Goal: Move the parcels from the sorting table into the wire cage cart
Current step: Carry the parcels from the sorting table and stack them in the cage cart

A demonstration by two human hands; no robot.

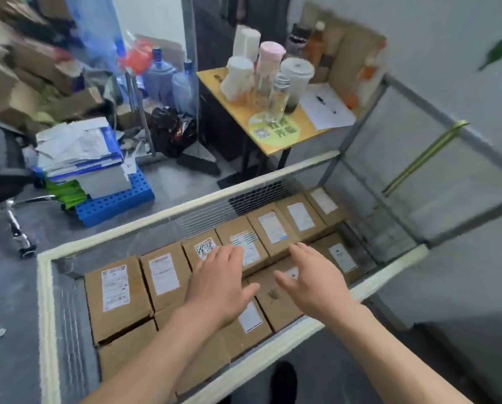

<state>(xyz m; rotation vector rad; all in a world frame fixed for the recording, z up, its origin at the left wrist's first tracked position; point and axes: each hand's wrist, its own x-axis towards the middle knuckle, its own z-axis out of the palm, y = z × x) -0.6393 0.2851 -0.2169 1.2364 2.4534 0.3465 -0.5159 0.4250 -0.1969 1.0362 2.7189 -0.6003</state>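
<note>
The wire cage cart (168,209) with a pale padded rim fills the lower middle of the head view. Several brown cardboard parcels (118,298) with white labels lie packed side by side inside it, in two rows. My left hand (219,287) hovers flat over the parcels in the middle, fingers straight and empty. My right hand (314,279) is just to its right, fingers spread and relaxed, over a parcel (276,298) in the near row. Neither hand holds anything. The sorting table is not in view.
A small yellow-topped table (276,141) with bottles, cups and a paper stands behind the cart. A blue crate (121,196) stacked with mail sits on the floor at left, beside an office chair base (16,225). Cardboard piles and water jugs fill the back left.
</note>
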